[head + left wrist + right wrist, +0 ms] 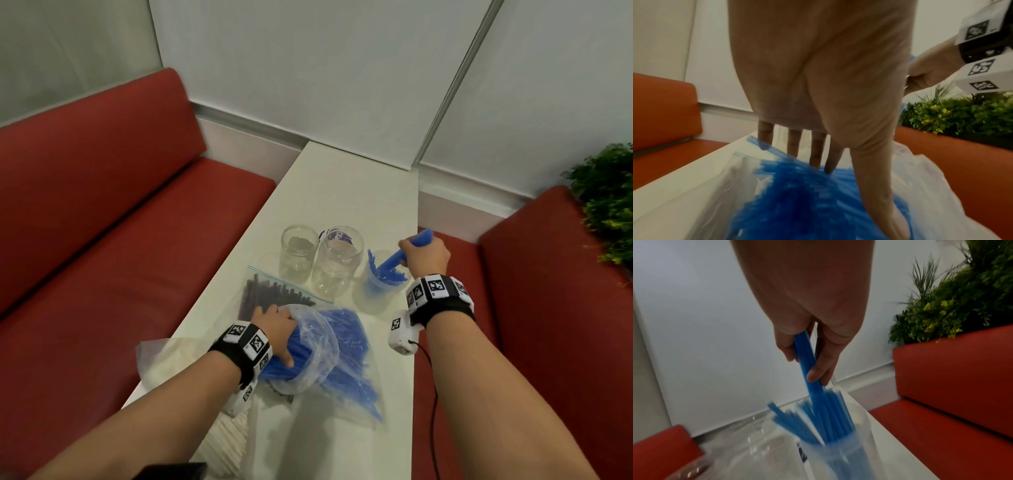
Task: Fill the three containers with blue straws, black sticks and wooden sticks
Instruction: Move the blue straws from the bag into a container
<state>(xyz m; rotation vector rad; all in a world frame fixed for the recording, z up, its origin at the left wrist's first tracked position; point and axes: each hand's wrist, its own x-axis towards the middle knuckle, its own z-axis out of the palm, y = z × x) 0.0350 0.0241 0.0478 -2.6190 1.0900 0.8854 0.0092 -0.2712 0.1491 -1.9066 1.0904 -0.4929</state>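
Observation:
My right hand [426, 255] [813, 353] grips a bundle of blue straws [394, 261] [807, 356] whose lower ends stand in the rightmost clear container [376, 296] [838, 456], which holds several more blue straws. My left hand [277, 330] [813, 146] reaches with straight fingers into the open mouth of a plastic bag of blue straws [349, 349] [797, 194], thumb lying along them. Two clear jars [298, 253] [337, 263] stand to the left of the container with nothing in them. A zip bag of black sticks [270, 294] lies just beyond my left hand.
The narrow white table [342, 192] runs away from me between a red sofa [102, 222] on the left and a red bench [548, 274] on the right. A green plant [606, 198] stands behind the bench. A pale bag [226, 431] lies under my left forearm.

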